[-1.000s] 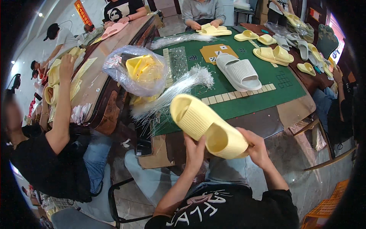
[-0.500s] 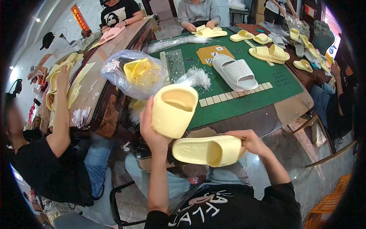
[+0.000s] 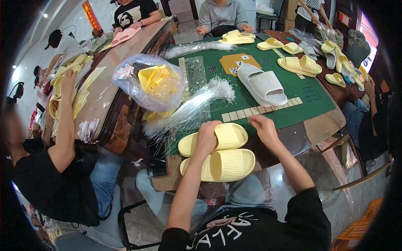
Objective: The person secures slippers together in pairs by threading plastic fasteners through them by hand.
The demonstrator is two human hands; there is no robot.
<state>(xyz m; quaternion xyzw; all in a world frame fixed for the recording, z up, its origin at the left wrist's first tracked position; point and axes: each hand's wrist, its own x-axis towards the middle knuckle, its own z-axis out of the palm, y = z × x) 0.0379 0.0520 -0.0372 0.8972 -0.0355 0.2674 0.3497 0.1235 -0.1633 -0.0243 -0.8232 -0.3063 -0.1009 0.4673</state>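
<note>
Two pale yellow slide slippers lie side by side at the near edge of the green-covered table, toes to the right. My left hand [image 3: 206, 139] is closed on the far slipper [image 3: 233, 136], at the opening of its ribbed strap. Its forearm crosses over the near slipper [image 3: 234, 165] and hides part of that one's heel. Just right of the far slipper's toe, my right hand [image 3: 264, 130] hangs above the table with loosely bent fingers, apart from both slippers and holding nothing I can see.
A bundle of clear plastic fasteners [image 3: 201, 104] lies beyond the slippers, next to a plastic bag of yellow pieces [image 3: 157, 83]. A grey-white slipper [image 3: 266, 85] stands on the green mat [image 3: 293, 117]. More slippers [image 3: 299, 65] lie at the far right. Other people sit around the tables.
Both slippers have come down from my raised hands onto the table edge, paired. My right hand has let go of its slipper and moved up. The person opposite has released their yellow slippers.
</note>
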